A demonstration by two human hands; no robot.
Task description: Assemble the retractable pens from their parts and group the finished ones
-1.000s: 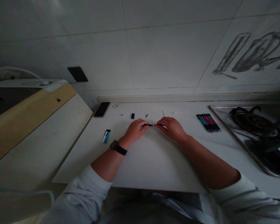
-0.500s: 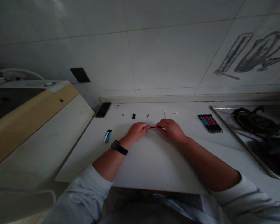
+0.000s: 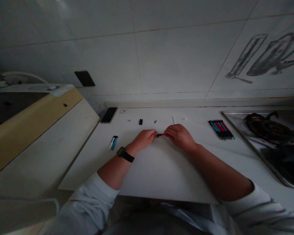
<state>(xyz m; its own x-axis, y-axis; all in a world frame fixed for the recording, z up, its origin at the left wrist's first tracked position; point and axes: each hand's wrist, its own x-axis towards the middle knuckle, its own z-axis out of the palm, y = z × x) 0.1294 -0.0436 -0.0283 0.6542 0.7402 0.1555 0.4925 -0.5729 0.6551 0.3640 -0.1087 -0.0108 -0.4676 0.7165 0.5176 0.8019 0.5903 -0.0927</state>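
A red and black pen (image 3: pixel 162 134) spans the gap between my two hands, just above the white countertop. My left hand (image 3: pixel 145 138), with a black watch on its wrist, pinches the pen's black end. Closed round the red part is my right hand (image 3: pixel 179 135), whose fingers hide much of the barrel. Behind the hands lie two short black pieces (image 3: pixel 140 121), tiny dark parts (image 3: pixel 155 121), thin white sticks (image 3: pixel 173 119) and a small white piece (image 3: pixel 184 118). A white and a blue pen barrel (image 3: pixel 113 142) rest left of my left hand.
A row of red, blue and black pens (image 3: pixel 221 129) lies at the right, beside the gas stove (image 3: pixel 271 130). At the back left are a phone (image 3: pixel 109 115), a thin ring (image 3: pixel 122 111) and tiny metallic bits (image 3: pixel 129 120). The tiled wall (image 3: pixel 173 62) rises behind the counter.
The pen and both hands stay nearly in place. A little more of the pen's black end shows by my left fingertips, and my right fingers have shifted slightly along the red part.
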